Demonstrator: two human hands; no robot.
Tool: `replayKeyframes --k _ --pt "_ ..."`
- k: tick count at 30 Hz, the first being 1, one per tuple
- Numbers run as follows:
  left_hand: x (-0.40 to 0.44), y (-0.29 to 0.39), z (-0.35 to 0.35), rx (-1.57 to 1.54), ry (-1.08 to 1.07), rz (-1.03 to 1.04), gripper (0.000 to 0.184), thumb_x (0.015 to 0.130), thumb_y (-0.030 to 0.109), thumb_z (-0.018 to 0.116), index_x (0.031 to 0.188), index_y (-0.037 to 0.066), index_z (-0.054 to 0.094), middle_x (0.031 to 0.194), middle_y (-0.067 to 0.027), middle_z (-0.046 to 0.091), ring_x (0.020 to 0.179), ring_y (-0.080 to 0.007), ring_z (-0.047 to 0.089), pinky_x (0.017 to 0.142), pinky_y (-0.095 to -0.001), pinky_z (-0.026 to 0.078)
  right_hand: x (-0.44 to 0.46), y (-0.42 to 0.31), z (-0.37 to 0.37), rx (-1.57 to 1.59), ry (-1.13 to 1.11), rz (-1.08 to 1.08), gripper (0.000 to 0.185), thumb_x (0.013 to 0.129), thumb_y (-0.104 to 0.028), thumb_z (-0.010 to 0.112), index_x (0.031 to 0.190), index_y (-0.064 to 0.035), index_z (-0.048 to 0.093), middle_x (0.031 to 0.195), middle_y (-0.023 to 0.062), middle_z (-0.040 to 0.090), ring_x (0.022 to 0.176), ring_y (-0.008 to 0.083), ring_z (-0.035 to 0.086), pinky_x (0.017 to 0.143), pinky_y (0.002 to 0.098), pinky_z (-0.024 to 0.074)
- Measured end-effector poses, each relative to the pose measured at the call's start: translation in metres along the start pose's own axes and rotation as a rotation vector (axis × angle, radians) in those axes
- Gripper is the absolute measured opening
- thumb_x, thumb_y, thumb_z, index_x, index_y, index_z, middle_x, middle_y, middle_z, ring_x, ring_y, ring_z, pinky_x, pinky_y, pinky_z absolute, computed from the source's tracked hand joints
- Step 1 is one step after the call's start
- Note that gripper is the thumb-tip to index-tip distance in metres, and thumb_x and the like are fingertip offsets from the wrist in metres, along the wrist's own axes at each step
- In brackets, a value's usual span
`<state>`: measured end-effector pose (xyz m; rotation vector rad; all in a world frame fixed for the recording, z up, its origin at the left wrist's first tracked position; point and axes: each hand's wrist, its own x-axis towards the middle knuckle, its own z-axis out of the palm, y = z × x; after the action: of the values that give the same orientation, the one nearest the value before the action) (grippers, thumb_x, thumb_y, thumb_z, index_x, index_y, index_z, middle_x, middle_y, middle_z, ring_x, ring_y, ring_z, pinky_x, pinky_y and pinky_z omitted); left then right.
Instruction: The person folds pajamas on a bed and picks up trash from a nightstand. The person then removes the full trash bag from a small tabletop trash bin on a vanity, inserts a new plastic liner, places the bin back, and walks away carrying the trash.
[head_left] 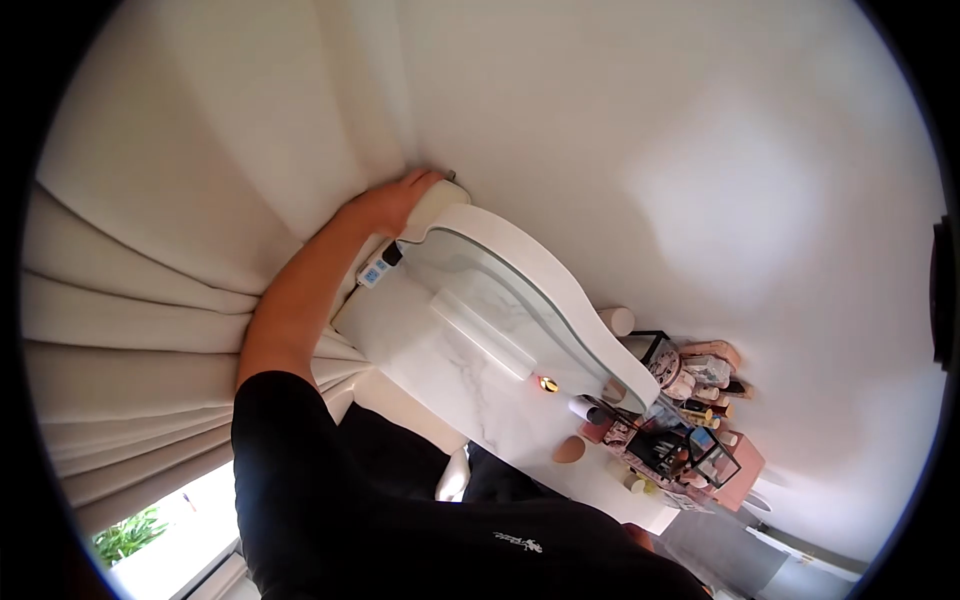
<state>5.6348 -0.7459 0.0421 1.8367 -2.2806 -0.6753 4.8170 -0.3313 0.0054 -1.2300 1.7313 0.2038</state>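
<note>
My left hand (405, 195) reaches far forward along the curtain, to the wall-side corner of a white vanity table. Its fingers are stretched out over a pale rounded panel (436, 208) beside the mirror, and I see nothing held in them. A small dark piece (450, 176) shows at the fingertips; I cannot make out its kind. Just below the hand, a white power strip (374, 272) with a black plug (392, 254) lies at the table's edge. The curved white-framed mirror (520, 250) stands right of the hand. My right hand is outside the view.
A marble-patterned tabletop (450, 370) bears a small yellow-and-black object (548, 384) and a round brown item (569, 450). Cosmetics crowd a clear black-edged organizer (670, 450). Beige curtains (140, 310) hang at left, close to my arm. A pale wall (560, 110) rises behind.
</note>
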Motion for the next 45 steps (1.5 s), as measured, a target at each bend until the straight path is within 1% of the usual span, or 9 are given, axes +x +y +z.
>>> replayKeyframes --k 14,26,30,32,33,35,36,40,45 --pt "-0.053 0.075 -0.126 0.019 0.076 -0.047 0.121 0.054 0.008 0.094 0.155 0.007 0.028 0.151 -0.0153 0.038 0.135 -0.0352 0.048 0.113 -0.0396 0.045 0.001 0.036 0.015 0.09 0.071 0.0 0.024 0.091 -0.017 0.063 0.104 -0.0009 0.074 0.079 0.0134 0.075 0.078 0.0206 0.072 0.073 0.0342 0.0563" --pt "-0.181 0.223 -0.278 0.294 0.63 0.221 0.111 0.057 0.016 0.085 0.155 0.004 0.033 0.152 -0.0196 0.041 0.141 -0.0372 0.042 0.118 -0.0397 0.035 0.01 0.046 0.03 0.129 0.061 -0.122 0.024 0.091 -0.015 0.061 0.109 -0.0071 0.074 0.082 0.0109 0.074 0.071 0.0225 0.069 0.069 0.0375 0.0553" --pt "-0.231 0.33 -0.29 0.459 0.674 0.403 0.096 0.078 0.035 0.079 0.157 0.005 0.034 0.156 -0.0189 0.041 0.142 -0.0371 0.043 0.116 -0.0473 0.037 -0.022 -0.021 -0.002 0.091 0.232 -0.275 0.028 0.096 -0.03 0.063 0.11 -0.006 0.071 0.091 0.0169 0.072 0.084 0.0331 0.069 0.077 0.0434 0.054" --pt "-0.263 0.305 -0.27 0.236 0.569 0.178 0.084 0.082 0.013 0.077 0.154 0.004 0.036 0.148 -0.0214 0.048 0.114 -0.0276 0.063 0.08 -0.0346 0.056 -0.044 -0.052 -0.021 0.181 0.33 -0.455 0.026 0.092 -0.025 0.066 0.11 -0.0061 0.07 0.09 0.0165 0.07 0.081 0.0301 0.066 0.076 0.0413 0.0529" --pt "-0.254 0.35 -0.246 0.235 0.513 0.214 0.084 0.082 0.013 0.077 0.154 0.004 0.036 0.148 -0.0214 0.048 0.114 -0.0276 0.063 0.08 -0.0346 0.056 -0.063 -0.071 -0.032 0.371 0.296 -0.533 0.024 0.092 -0.019 0.067 0.112 -0.0069 0.07 0.084 0.0119 0.067 0.077 0.0216 0.063 0.073 0.0364 0.0519" --pt "-0.26 0.482 -0.175 0.142 0.346 0.629 0.122 0.07 0.052 0.089 0.16 0.003 0.022 0.154 -0.0219 0.038 0.134 -0.0355 0.051 0.101 -0.0462 0.05 -0.095 -0.083 -0.047 0.553 0.223 -0.659 0.022 0.094 -0.01 0.066 0.115 -0.0079 0.069 0.078 -0.0003 0.059 0.075 0.0092 0.054 0.071 0.0286 0.0481" --pt "-0.258 0.514 -0.128 0.007 0.275 0.51 0.137 0.062 0.068 0.087 0.162 0.004 0.018 0.157 -0.0185 0.033 0.143 -0.0363 0.042 0.111 -0.0494 0.043 -0.108 -0.077 -0.047 0.582 0.232 -0.648 0.022 0.094 -0.01 0.066 0.115 -0.0079 0.069 0.078 -0.0003 0.059 0.075 0.0092 0.054 0.071 0.0286 0.0481" --pt "-0.235 0.622 0.026 0.018 -0.086 0.693 0.119 0.045 0.01 0.09 0.15 0.002 0.035 0.146 -0.0224 0.042 0.135 -0.0426 0.046 0.11 -0.0467 0.045 -0.135 -0.021 -0.051 0.754 0.073 -0.69 0.035 0.095 -0.013 0.07 0.128 -0.0078 0.062 0.077 -0.0019 0.056 0.073 0.0066 0.052 0.07 0.026 0.0456" --pt "-0.239 0.676 0.195 -0.133 -0.178 0.603 0.109 0.053 0.014 0.091 0.146 -0.001 0.036 0.141 -0.0243 0.043 0.129 -0.0454 0.05 0.104 -0.0467 0.051 -0.14 0.054 -0.048 0.71 -0.047 -0.646 0.076 0.094 -0.02 0.069 0.158 -0.0056 0.031 0.081 0.002 0.06 0.079 0.0119 0.057 0.08 0.0281 0.0473"
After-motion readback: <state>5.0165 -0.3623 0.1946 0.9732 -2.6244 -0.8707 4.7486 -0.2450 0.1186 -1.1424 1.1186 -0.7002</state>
